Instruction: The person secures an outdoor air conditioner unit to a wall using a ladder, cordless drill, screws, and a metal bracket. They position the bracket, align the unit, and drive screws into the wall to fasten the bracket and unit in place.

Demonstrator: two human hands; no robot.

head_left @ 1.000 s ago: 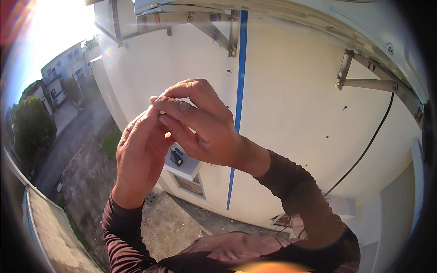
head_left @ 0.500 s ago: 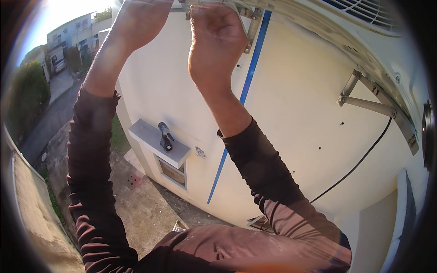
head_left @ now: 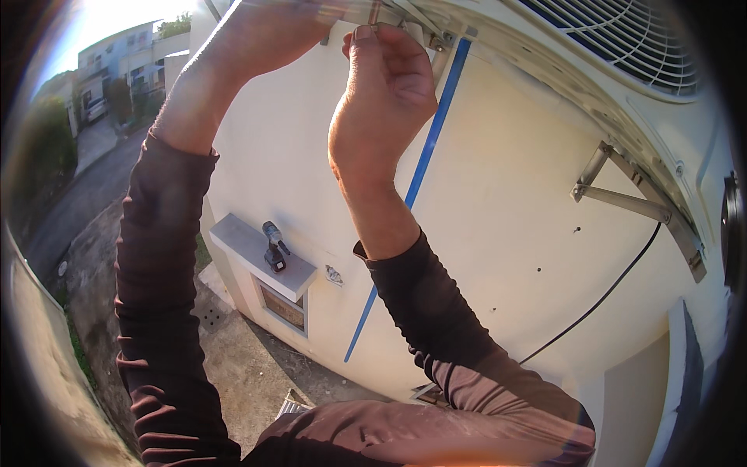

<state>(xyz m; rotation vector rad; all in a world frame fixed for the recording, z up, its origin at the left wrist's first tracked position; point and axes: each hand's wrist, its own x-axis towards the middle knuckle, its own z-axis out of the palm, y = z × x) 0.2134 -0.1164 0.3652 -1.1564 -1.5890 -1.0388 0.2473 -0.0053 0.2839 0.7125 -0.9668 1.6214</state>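
My left hand (head_left: 264, 39) reaches to the underside of a mounted white outdoor unit (head_left: 646, 117) at the top edge; its fingertips are hard to make out. Just right of it, my right hand (head_left: 381, 105) is closed, thumb and fingertips pinching a small metal bolt or fitting (head_left: 374, 15) beside a steel bracket (head_left: 437, 40). Whether the bolt is in a hole, I cannot tell.
Another steel bracket (head_left: 622, 198) is on the white wall (head_left: 506, 156), with a black cable (head_left: 603, 303) below. A blue strip (head_left: 436, 140) runs down the wall. A cordless power tool (head_left: 274, 245) rests on a grey ledge (head_left: 237, 237). A road (head_left: 78, 194) lies far left.
Both hands rose from meeting at mid-view to the unit's underside along the top. In the last half second they shifted slightly right, and the right hand slightly lower in view.
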